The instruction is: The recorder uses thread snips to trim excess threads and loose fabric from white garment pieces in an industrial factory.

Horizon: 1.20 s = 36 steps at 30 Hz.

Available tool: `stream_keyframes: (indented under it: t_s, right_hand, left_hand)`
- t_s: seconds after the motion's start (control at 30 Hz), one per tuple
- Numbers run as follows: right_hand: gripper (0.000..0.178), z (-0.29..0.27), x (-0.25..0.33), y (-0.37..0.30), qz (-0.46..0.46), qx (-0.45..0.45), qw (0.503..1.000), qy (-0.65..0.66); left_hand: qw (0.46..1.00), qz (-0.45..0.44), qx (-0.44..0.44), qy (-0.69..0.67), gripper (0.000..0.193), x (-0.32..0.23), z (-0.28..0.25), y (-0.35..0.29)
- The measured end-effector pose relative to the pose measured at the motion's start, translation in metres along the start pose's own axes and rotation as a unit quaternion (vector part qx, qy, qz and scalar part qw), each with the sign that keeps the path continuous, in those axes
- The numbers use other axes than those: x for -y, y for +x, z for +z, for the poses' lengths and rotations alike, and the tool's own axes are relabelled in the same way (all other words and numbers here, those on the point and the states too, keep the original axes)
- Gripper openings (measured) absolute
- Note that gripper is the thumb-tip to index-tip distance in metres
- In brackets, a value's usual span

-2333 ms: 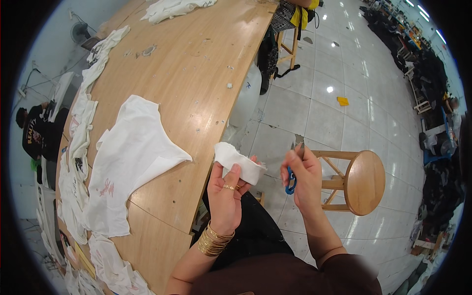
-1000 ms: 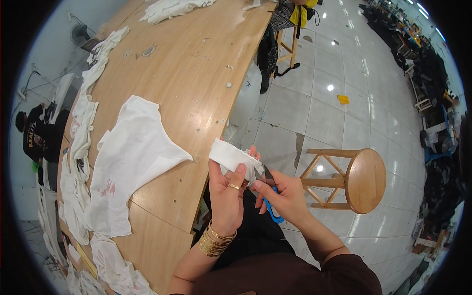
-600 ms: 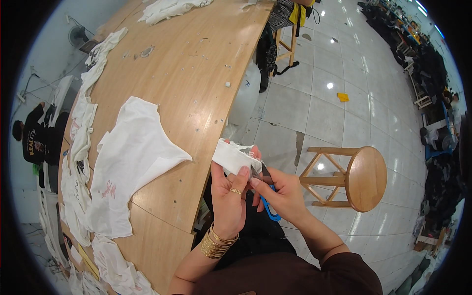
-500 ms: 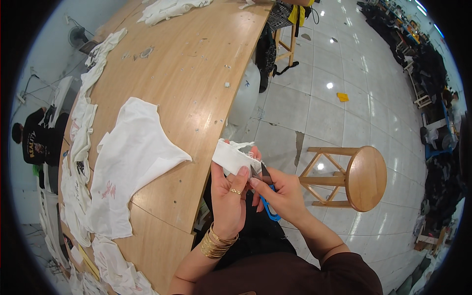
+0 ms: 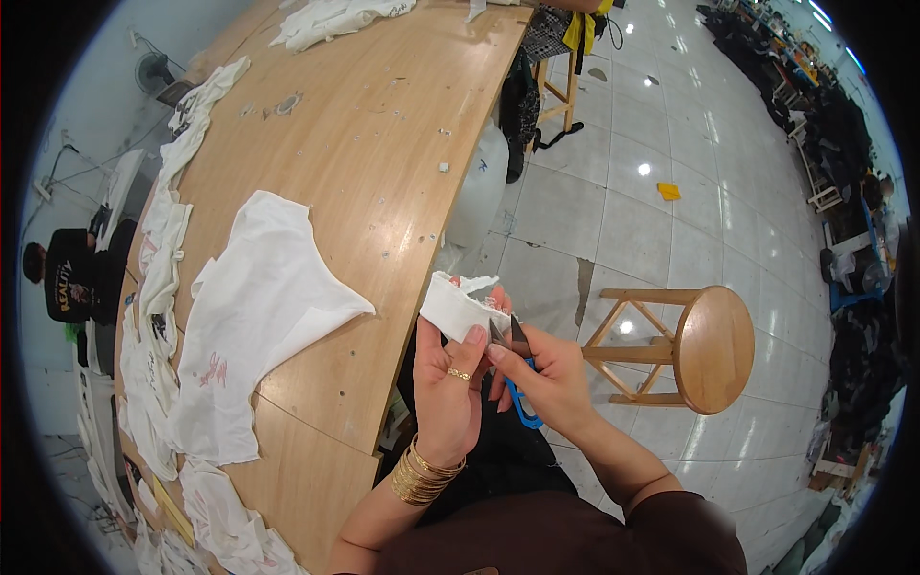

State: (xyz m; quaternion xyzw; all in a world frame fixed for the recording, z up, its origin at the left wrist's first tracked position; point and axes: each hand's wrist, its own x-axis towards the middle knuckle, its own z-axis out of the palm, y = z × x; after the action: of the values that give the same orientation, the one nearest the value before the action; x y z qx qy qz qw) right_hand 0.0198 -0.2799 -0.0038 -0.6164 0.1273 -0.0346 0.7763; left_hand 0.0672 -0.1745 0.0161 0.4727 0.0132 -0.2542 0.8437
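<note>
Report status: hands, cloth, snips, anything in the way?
Left hand grips folded white cloth. Right hand holds blue-handled snips, blades at the cloth's edge. Nothing between them; wooden stool stands apart on the right.

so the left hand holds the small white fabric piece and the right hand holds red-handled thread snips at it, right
Not quite: the head view shows the thread snips have blue handles, not red. The rest stands: the left hand holds the small white fabric piece, and the right hand holds the snips at it.
</note>
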Motion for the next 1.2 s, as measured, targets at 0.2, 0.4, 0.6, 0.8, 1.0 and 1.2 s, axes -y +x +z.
stream_keyframes:
  t_s: [0.2,0.4,0.6,0.8,1.0,1.2]
  right_hand:
    - [0.018,0.004,-0.002,-0.002,-0.064,-0.046,0.995,-0.058]
    - [0.016,0.008,-0.005,-0.003,-0.094,-0.087,0.989,-0.073]
    - [0.015,0.009,-0.006,-0.002,-0.080,-0.104,0.991,-0.014]
    - [0.013,-0.001,0.013,0.005,-0.007,-0.143,0.978,0.149]
    - [0.015,-0.013,0.023,0.002,-0.032,-0.085,0.996,-0.014]
    - [0.012,-0.015,0.023,0.006,-0.232,-0.076,0.935,-0.255]
  left_hand:
    - [1.000,-0.012,-0.002,-0.003,0.047,0.000,0.005,-0.003]
    - [0.999,-0.021,-0.019,-0.019,0.039,0.004,0.006,-0.005]
    - [0.999,-0.039,-0.019,-0.027,0.030,0.003,0.006,-0.005]
    - [0.999,0.009,-0.010,-0.043,0.030,0.009,0.001,-0.006]
    - [0.999,0.026,-0.026,-0.038,0.033,0.010,-0.005,-0.005]
    - [0.999,0.044,0.003,-0.005,0.032,0.007,-0.001,-0.006]
